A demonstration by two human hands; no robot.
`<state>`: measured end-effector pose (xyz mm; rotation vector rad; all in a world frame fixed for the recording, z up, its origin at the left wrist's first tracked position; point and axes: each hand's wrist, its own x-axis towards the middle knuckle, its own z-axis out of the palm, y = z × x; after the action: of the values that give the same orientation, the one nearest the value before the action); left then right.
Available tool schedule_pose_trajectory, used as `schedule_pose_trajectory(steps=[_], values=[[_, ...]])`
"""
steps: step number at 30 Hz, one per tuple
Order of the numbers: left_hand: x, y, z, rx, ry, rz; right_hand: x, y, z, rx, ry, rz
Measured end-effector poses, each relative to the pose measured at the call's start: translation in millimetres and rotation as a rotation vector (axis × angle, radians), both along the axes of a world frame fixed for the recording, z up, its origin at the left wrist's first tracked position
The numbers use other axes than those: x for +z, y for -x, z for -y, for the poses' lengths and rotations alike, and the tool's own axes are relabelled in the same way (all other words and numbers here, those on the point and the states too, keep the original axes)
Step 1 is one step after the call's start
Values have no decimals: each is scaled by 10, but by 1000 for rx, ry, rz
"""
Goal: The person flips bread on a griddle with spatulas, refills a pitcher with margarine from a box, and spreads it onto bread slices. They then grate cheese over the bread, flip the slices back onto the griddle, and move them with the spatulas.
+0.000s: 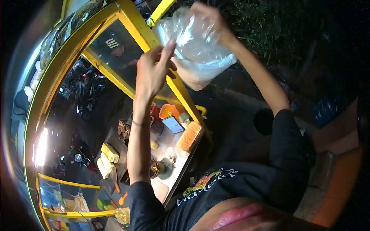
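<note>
Around and just below the right hand: the bag, clear and crinkled above, cloudy white lower down, tan at the base, close along the right side of the yellow post. To the right of the left hand and a little higher in view, so nearer to the right one, with plastic overlapping there and, on the left, only a narrow stretch between. Long axis hard to read in so rumpled a shape; roughly top to bottom in view, from the right hand down to the tan base. On the right, bent at the wrist, fingers curled at the upper plastic; cannot tell a firm grasp from a mere touch. On the left, released, loosely spread and carrying nothing visible, in front of the post; cannot tell about contact with it. By count: two hands; one bag in outline, layers within too tangled to number. On the bench, well below both: one phone with a lit screen, one loaf just beside it near the edge, one orange tub. Left of the left forearm: two yellow blocks, side by side. At far left, one lit lamp.
</note>
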<state>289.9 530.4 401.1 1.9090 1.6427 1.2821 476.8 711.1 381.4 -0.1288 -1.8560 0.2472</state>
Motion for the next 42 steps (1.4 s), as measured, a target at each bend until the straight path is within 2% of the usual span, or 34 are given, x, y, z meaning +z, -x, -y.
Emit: schedule_pose_trajectory(steps=[1, 2, 3, 5, 7, 9, 10, 12, 13, 15, 16, 17, 19, 21, 23, 24, 25, 26, 27, 28, 29, 31, 33, 36, 39, 42], values=[[43, -49, -107, 18, 1, -60, 56, 46, -16, 223, 122, 187], [13, -8, -205, 19, -11, -140, 38, 56, 3, 170, -208, 160], [-84, 64, -284, 29, -5, -132, 46, 79, 22, 182, -202, 165], [-279, 192, -378, 51, -311, -346, 82, 106, 83, 217, 45, 282], [-338, 192, -363, 95, -287, -290, 107, 83, 150, 236, 130, 340], [-336, 179, -383, -50, -305, -83, 133, 98, 94, 205, 54, 445], [-334, 150, -403, -36, -221, 83, 147, 159, 37, 214, 57, 463], [-344, 55, -408, -29, -268, 193, 180, 335, -63, 208, -182, 585], [-344, 25, -409, -18, -294, 215, 261, 416, 16, 217, -182, 601], [-342, 6, -448, -37, -377, 183, 431, 563, 133, -152, 23, 1112], [-320, -36, -451, -51, -446, 158, 425, 674, 23, -45, -100, 1152], [-334, -31, -496, -19, -436, 111, 364, 703, -66, -24, -106, 1167], [-309, -92, -477, -42, -468, 91, 407, 702, 69, -52, 594, 1060], [-339, -112, -562, -39, -525, 85, 389, 662, -167, -72, 401, 1084], [-348, -177, -656, -87, -514, 203, 312, 593, -512, -74, 185, 1132], [-323, -183, -594, -198, -675, 274, 298, 578, -704, -74, 129, 1149], [-399, -170, -701, 46, -544, 146, 305, 539, -845, -70, 74, 1148], [-438, -121, -792, 8, -664, 88, 339, 475, -1003, -70, 32, 1156], [-455, -126, -791, 86, -576, 54, 376, 399, -1147, -78, 12, 1139], [-469, -97, -731, 123, -586, -47, 538, 301, -1431, -122, 149, 1342], [-478, -75, -659, 102, -563, -57, 519, 208, -1165, -139, -182, 1061], [-483, -74, -637, 150, -530, -21, 715, -75, -1177, -66, 0, 1106], [-472, -67, -632, 66, -549, 33, 762, -352, -1107, -81, 54, 1012], [-470, -74, -673, 67, -554, 52, 737, -723, -978, -118, 129, 849], [-472, -80, -699, 64, -531, 58, 613, -759, -823, -107, 200, 731], [-478, -126, -768, 118, -571, 101, 495, -470, -781, -88, 240, 704]])
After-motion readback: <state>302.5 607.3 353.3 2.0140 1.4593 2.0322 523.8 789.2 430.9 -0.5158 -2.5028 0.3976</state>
